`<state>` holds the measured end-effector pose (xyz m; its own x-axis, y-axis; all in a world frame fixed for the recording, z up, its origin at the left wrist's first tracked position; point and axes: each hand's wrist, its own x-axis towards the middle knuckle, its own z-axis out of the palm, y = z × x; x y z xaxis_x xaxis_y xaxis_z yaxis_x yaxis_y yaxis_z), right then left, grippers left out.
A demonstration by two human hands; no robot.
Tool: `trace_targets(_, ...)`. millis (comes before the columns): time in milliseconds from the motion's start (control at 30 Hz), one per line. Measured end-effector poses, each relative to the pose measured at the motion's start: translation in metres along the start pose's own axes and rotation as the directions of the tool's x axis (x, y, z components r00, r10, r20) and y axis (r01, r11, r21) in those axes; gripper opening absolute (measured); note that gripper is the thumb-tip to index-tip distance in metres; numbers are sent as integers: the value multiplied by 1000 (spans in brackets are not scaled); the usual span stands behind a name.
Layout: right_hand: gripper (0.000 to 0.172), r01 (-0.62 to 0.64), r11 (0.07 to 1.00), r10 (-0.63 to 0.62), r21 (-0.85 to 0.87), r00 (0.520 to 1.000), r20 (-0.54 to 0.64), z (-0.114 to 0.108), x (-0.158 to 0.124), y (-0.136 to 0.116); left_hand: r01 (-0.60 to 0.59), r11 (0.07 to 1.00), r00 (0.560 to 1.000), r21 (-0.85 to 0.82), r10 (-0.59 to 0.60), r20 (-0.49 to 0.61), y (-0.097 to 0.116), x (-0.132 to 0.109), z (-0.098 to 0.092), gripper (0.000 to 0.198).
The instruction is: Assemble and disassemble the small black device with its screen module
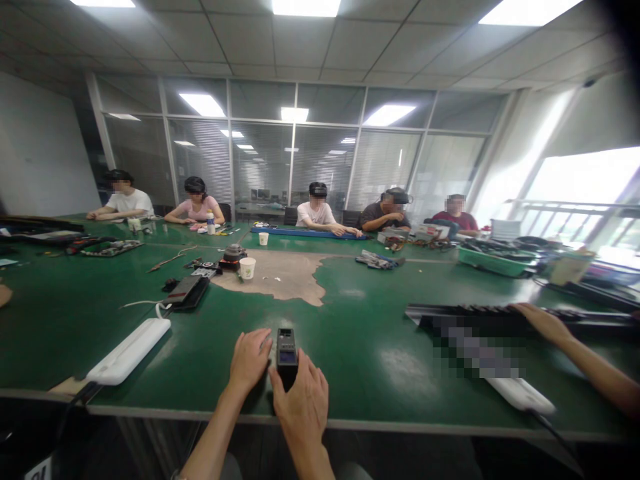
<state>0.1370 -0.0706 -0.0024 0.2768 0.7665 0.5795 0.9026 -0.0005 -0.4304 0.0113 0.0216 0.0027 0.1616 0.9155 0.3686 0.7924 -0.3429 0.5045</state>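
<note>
A small black handheld device with a little lit screen stands on the green table close to its near edge. My right hand wraps its fingers round the lower part of the device. My left hand rests on the table just left of it, fingers curled, with the thumb side against the device.
A white power strip lies at the left, another at the right. A neighbour's arm reaches onto a long black part. Paper cups, tools and a worn patch sit mid-table. Several people sit along the far side.
</note>
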Motion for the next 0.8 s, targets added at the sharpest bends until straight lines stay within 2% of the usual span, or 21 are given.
trace_targets(300, 53, 3, 1000, -3, 28, 1000, -10, 1, -1, 1, -5, 1000, 999, -31, 3, -45, 5, -2, -4, 28)
trace_targets(467, 49, -3, 998, 3, 60, 1000, 4, 2, 0, 1, -16, 1000, 999, -18, 15, -31, 6, -3, -5, 28)
trace_targets(633, 47, -7, 987, 7, 163, 1000, 1, 0, 7, 0, -12, 1000, 999, -11, 12, -33, 3, -2, -1, 32)
trace_targets(800, 47, 0, 956, 7, 293, 1000, -25, -15, 24, -6, -2, 1000, 1000, -15, 2, -29, 0, -3, 1, 31)
